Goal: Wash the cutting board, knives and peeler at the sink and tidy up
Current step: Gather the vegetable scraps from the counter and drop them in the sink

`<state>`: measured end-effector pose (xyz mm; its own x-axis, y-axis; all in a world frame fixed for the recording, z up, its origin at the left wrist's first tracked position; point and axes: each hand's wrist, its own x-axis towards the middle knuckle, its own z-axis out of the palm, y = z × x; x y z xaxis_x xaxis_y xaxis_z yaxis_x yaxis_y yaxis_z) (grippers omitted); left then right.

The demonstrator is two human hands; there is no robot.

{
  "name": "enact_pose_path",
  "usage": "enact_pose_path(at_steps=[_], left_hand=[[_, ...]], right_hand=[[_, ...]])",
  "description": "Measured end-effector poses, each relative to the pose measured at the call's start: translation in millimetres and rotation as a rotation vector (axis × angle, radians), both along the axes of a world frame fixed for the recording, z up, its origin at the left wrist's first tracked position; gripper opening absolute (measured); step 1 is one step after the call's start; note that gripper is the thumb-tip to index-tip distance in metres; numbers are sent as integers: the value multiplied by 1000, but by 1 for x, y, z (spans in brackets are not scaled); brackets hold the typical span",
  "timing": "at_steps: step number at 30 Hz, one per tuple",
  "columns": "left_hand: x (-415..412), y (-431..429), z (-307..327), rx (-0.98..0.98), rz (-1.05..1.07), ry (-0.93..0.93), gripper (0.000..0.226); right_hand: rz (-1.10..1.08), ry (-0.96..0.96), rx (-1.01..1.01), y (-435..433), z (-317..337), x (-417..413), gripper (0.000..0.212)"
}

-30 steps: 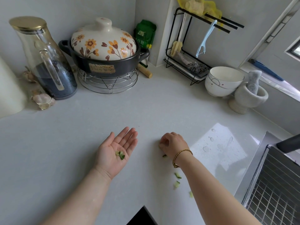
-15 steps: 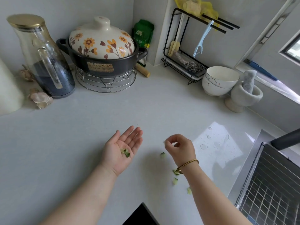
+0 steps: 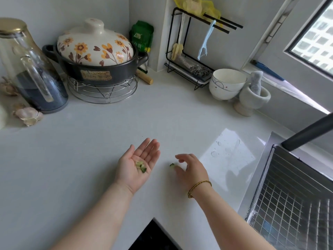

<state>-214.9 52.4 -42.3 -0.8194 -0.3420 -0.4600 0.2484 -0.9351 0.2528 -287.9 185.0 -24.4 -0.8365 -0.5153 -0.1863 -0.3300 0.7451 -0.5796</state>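
My left hand lies palm up just above the white counter, fingers straight, with a few green vegetable scraps on the palm. My right hand hovers low beside it, fingers loosely curled and apart, holding nothing. One green scrap lies on the counter right at its fingertips. The light blue peeler hangs from the black wire rack at the back. The sink with a wire grid sits at the right edge.
A flowered clay pot on a wire stand, a glass jug and garlic stand at the back left. Stacked bowls and a stone mortar stand by the rack. A black tap reaches over the sink.
My right hand lifted from the counter with pinched fingers, moved toward my left palm, then came back down by another scrap. More scraps now lie on the left palm.
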Motion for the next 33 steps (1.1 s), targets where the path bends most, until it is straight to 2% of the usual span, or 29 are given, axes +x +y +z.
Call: enact_pose_path(at_steps=[2,6,7,9,11,13,17,19,21,24,27,28,30,31,32,33], left_hand=[[3,-1,-2,-5,-5,4,64],[11,-1,-8,-11,-6,-21,61],[13,0,-8,-16,-16,-10,55],[17,-1,-4,-25,-39,26,24],[18,-2,-6,-32,-67,78,57],[18,-3,-12,-30,-75,96,72],[16,-1,-11,-48,-83,90,73],[13,0,-13,-41,-86,98,72],[12,2,-13,-39,-100,100,72],[9,5,-15,-32,-115,108,73],[8,6,-16,-45,-115,116,71],[9,5,-15,-52,-130,126,66],[10,4,-15,-63,-119,100,30],[10,3,-18,-62,-90,88,27],[10,2,-21,-66,-68,64,44],[9,1,-22,-63,-61,39,50]], right_hand=[[30,-49,86,-3,-5,1,31],[32,-28,130,-11,-9,1,23],[38,-32,138,-11,-8,0,20],[62,-26,164,-10,-7,-1,10],[92,13,169,-6,-7,2,7],[69,34,128,-1,-11,6,12],[-238,-71,-158,16,-8,-1,27],[-335,-85,-189,25,-6,-13,16],[-355,-128,-166,29,-2,-21,7],[-316,-185,-150,24,0,-26,19],[-272,-199,-31,14,-1,-30,25],[-252,-184,18,12,-2,-32,25],[-220,-159,92,9,-1,-36,23],[-211,-158,117,8,0,-37,22],[-205,-160,136,8,1,-38,21],[-198,-164,150,7,2,-38,21]])
